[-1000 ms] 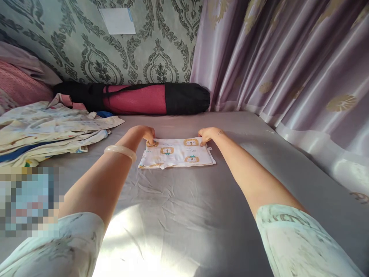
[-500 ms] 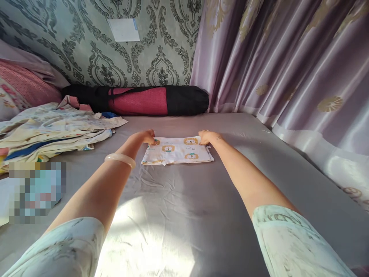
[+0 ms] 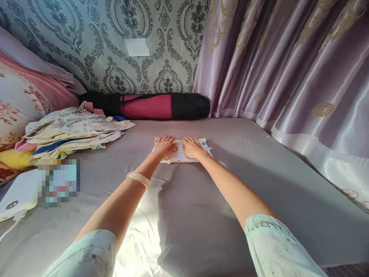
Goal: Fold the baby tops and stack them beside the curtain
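A folded white printed cloth (image 3: 179, 154), perhaps a child's garment, lies flat on the grey bed sheet (image 3: 196, 215). My left hand (image 3: 165, 147) rests on its left half, palm down with the fingers stretched forward. On the right half lies my right hand (image 3: 192, 147), also flat, fingers extended. Both hands cover much of the print; a green motif and a small white tag show at the right edge. A pale bangle (image 3: 138, 179) circles my left wrist.
Loosely piled clothes (image 3: 77, 130) lie at left beside a floral pillow (image 3: 17, 107). Nearer are a white power bank (image 3: 21, 194) with a cable and a blurred-out item (image 3: 62, 182). A black and pink rolled bag (image 3: 147, 106) lies along the wall; a purple curtain (image 3: 259, 69) hangs right.
Both hands have let go of the cloth's far corners and moved inward onto its top, fingers now spread flat. The cloth looks narrower at left. The view has shifted slightly.
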The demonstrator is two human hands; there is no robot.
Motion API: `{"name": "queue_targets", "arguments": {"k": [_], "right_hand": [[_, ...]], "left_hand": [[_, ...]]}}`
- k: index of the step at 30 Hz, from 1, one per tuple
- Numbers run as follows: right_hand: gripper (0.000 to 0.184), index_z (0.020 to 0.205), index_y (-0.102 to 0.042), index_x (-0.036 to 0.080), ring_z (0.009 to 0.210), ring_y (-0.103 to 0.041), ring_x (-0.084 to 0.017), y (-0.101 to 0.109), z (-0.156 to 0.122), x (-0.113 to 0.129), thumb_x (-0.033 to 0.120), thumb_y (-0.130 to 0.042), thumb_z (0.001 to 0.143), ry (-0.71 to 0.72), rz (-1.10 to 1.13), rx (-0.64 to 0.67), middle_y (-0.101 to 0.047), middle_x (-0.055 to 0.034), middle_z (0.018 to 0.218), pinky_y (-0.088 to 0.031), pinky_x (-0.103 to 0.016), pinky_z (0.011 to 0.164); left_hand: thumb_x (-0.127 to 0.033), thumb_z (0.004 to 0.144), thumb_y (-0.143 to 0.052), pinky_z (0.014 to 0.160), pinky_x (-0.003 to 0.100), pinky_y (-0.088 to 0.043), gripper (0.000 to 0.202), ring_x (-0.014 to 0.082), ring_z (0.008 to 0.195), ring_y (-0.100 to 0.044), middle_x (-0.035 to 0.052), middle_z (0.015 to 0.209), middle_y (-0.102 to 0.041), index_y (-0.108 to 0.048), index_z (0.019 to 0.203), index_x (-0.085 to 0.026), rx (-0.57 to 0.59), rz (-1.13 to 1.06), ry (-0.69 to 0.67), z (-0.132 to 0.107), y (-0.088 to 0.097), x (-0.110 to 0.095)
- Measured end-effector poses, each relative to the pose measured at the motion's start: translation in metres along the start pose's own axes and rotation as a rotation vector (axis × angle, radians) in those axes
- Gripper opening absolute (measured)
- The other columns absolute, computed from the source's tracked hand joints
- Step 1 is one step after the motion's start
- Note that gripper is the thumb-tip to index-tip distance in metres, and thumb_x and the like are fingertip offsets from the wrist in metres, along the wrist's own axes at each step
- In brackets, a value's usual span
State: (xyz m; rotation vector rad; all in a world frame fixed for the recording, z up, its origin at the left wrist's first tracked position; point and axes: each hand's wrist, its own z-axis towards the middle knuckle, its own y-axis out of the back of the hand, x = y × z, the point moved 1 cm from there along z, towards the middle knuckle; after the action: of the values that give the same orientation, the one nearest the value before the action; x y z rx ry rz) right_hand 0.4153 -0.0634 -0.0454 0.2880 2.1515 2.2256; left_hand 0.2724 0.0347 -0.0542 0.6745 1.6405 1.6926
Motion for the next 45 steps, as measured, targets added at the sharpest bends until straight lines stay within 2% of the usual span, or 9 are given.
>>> {"name": "queue_targets", "arguments": {"k": [2,5,13,17,20,27,34,41,45], "right_hand": [[0.053,0.151,-0.036,0.017,0.148,-0.023,-0.026,-0.010,0.001,0.006,0.031,-0.025,0.101,-0.026,0.038,0.038,-0.031,-0.0083,0.160,-0.017,-0.049,0.120],[0.055,0.153,-0.033,0.019,0.149,-0.021,-0.026,-0.017,0.001,0.008,0.033,-0.023,0.100,-0.060,0.057,0.061,-0.027,-0.0063,0.162,-0.016,-0.050,0.120],[0.056,0.154,-0.031,0.021,0.150,-0.019,-0.026,-0.015,0.001,0.007,0.033,-0.022,0.101,-0.068,0.070,0.085,-0.025,-0.0061,0.163,-0.014,-0.050,0.120],[0.054,0.152,-0.033,0.019,0.149,-0.020,-0.023,-0.014,0.001,0.006,0.033,-0.021,0.101,-0.078,0.120,0.065,-0.027,-0.0078,0.162,-0.015,-0.045,0.121],[0.054,0.151,-0.034,0.017,0.150,-0.019,-0.022,-0.011,-0.005,-0.002,0.033,-0.020,0.102,-0.130,0.161,0.020,-0.027,-0.0092,0.162,-0.016,-0.042,0.120],[0.059,0.153,-0.029,0.011,0.151,-0.011,-0.024,-0.004,-0.027,-0.032,0.039,-0.019,0.102,-0.299,0.122,0.019,-0.018,-0.0127,0.164,-0.006,-0.048,0.121],[0.059,0.153,-0.029,0.018,0.151,-0.010,-0.023,-0.013,-0.030,-0.040,0.043,-0.015,0.103,-0.336,0.130,0.046,-0.020,-0.0082,0.164,-0.016,-0.046,0.120],[0.056,0.152,-0.031,0.020,0.152,-0.010,-0.022,-0.012,-0.029,-0.042,0.043,-0.019,0.103,-0.330,0.162,0.059,-0.020,-0.0067,0.164,-0.015,-0.046,0.120],[0.051,0.150,-0.036,0.021,0.146,-0.028,-0.015,-0.005,-0.028,-0.054,0.037,-0.024,0.102,-0.319,0.288,-0.012,-0.033,-0.0060,0.159,-0.029,-0.030,0.114]], "left_hand": [[-0.039,0.101,-0.026,0.119,0.048,-0.020,0.051,0.0252,0.147,-0.027,0.0071,0.157,-0.037,-0.040,0.147,-0.023,0.056,-0.015,0.004,-0.001,-0.009,-0.008],[-0.039,0.102,-0.021,0.118,0.051,-0.019,0.055,0.0275,0.148,-0.025,0.0077,0.160,-0.031,-0.035,0.151,-0.021,0.085,-0.033,0.020,-0.003,-0.018,-0.011],[-0.041,0.101,-0.022,0.118,0.051,-0.018,0.056,0.0288,0.148,-0.024,0.0085,0.160,-0.030,-0.035,0.151,-0.020,0.074,-0.068,0.022,-0.002,-0.023,-0.007],[-0.043,0.100,-0.025,0.117,0.046,-0.022,0.052,0.0267,0.145,-0.031,0.0097,0.155,-0.040,-0.044,0.143,-0.021,0.015,-0.061,0.049,-0.007,-0.021,-0.007],[-0.043,0.100,-0.025,0.116,0.047,-0.024,0.051,0.0265,0.142,-0.035,0.0115,0.151,-0.045,-0.047,0.140,-0.020,-0.008,-0.049,0.079,-0.015,-0.015,-0.004],[-0.045,0.100,-0.019,0.117,0.055,-0.019,0.057,0.0278,0.148,-0.024,0.0122,0.156,-0.037,-0.043,0.145,-0.019,0.011,-0.045,0.171,-0.037,-0.002,0.019],[-0.049,0.100,-0.016,0.118,0.050,-0.020,0.063,0.0279,0.150,-0.018,0.0120,0.162,-0.025,-0.032,0.152,-0.018,0.040,-0.080,0.201,-0.042,-0.012,0.026],[-0.050,0.099,-0.017,0.118,0.051,-0.020,0.063,0.0272,0.151,-0.014,0.0107,0.163,-0.022,-0.030,0.153,-0.020,0.077,-0.111,0.222,-0.039,-0.012,0.029],[-0.046,0.098,-0.025,0.116,0.047,-0.027,0.057,0.0258,0.150,-0.021,0.0100,0.162,-0.027,-0.037,0.150,-0.024,0.092,-0.191,0.247,-0.035,-0.006,0.037]]}}
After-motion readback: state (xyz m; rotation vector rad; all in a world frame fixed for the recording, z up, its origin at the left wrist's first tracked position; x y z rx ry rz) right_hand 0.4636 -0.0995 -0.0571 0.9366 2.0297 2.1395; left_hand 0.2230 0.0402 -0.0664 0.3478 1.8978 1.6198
